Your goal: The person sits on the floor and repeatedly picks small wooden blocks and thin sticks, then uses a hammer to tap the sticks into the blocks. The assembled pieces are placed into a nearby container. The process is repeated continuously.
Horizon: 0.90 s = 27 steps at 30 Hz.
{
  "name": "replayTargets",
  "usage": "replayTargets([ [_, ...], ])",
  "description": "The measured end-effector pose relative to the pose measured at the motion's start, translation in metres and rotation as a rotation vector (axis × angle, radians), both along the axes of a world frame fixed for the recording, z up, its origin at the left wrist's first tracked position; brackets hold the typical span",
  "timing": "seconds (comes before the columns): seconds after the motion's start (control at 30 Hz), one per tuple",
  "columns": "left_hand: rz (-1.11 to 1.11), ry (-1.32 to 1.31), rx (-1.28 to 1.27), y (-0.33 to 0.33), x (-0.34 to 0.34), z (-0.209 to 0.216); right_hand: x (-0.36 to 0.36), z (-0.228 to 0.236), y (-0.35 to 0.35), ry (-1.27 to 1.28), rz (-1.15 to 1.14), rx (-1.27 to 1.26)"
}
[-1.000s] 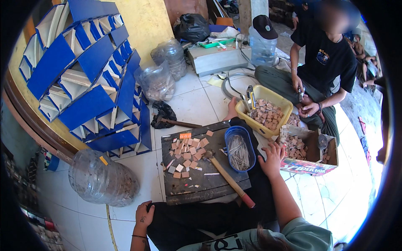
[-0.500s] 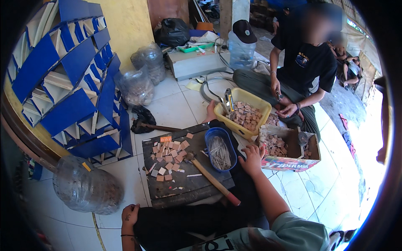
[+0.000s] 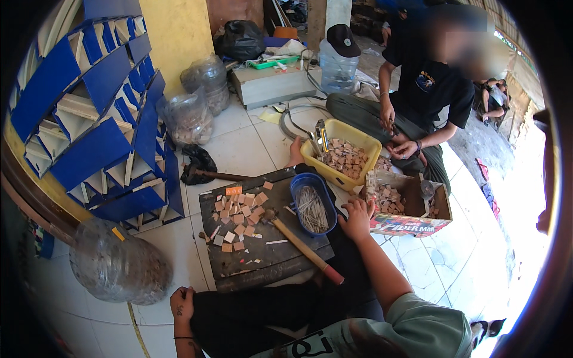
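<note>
My right hand (image 3: 357, 218) is open, fingers spread, holding nothing. It rests between the blue tub (image 3: 334, 216) of thin pale sticks or nails and the printed cardboard box (image 3: 412, 225), with its fingertips by the box's left wall. At the lower left, my left hand (image 3: 182, 303) lies against my dark-trousered knee; its fingers are mostly hidden. Between my legs and the tubs is a dark board (image 3: 239, 271). Small square tan pieces (image 3: 240, 210) lie scattered over it. A hammer (image 3: 301, 246) with a red-ended wooden handle lies across the board, untouched.
A yellow basin (image 3: 377, 148) of tan pieces, with a metal tool inside, stands before a seated co-worker (image 3: 418, 89). Blue-and-white stacked panels (image 3: 101, 143) lean at left. Clear plastic containers (image 3: 119, 262) stand nearby. A black-and-white cat (image 3: 488, 329) is at lower right.
The whole view has shifted slightly. My hands stay in place. The co-worker's two hands have come closer together, and more of the cat shows at lower right.
</note>
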<state>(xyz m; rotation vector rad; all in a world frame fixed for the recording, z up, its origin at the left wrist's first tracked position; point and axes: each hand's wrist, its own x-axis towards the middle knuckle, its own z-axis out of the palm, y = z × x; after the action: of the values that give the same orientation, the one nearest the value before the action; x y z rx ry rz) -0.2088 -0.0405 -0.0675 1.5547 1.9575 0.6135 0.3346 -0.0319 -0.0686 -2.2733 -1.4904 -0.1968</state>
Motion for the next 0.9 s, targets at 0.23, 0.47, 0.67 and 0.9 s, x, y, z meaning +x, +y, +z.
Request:
replayTargets([
  [0.23,0.002,-0.028,0.029,-0.0003,-0.0016,-0.0037,0.0018,-0.0007,0.0008,-0.025,-0.006,-0.031],
  [0.47,0.000,-0.025,0.005,-0.0004,-0.0003,0.0002,0.0021,0.0001,0.0006,0.006,0.000,-0.058],
  [0.67,0.016,-0.019,-0.002,-0.0026,0.0017,0.0038,0.0018,0.0006,0.0015,0.026,0.001,-0.070],
  [0.9,0.015,-0.032,0.015,-0.0019,0.0015,0.0024,0.0031,-0.0008,0.0009,0.020,0.003,-0.063],
])
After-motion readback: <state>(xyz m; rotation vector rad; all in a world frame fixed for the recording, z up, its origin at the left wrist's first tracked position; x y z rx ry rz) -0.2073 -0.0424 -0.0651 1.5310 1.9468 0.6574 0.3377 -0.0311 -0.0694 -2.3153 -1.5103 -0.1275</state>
